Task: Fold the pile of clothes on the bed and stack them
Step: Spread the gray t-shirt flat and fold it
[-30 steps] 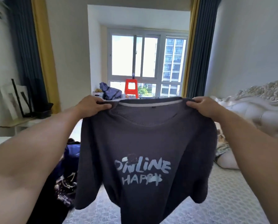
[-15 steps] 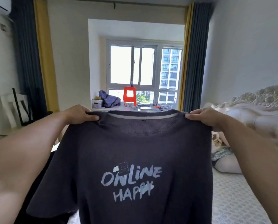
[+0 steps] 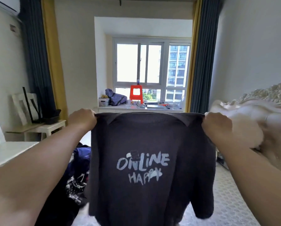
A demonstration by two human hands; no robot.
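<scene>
Above the patterned bed, 2 hands, left hand and right hand, each pinch a shoulder of the dark T-shirt, which hangs lengthwise between them, equally near both.

A red stool stands on the window ledge at centre frame. Dark blue curtains flank it. A white chair sits at left, an ornate headboard at right.

Beside the dark grey T-shirt with pale blue-white lettering lie dark blue and black-and-white printed clothes; behind it, an orange-red stool.
</scene>
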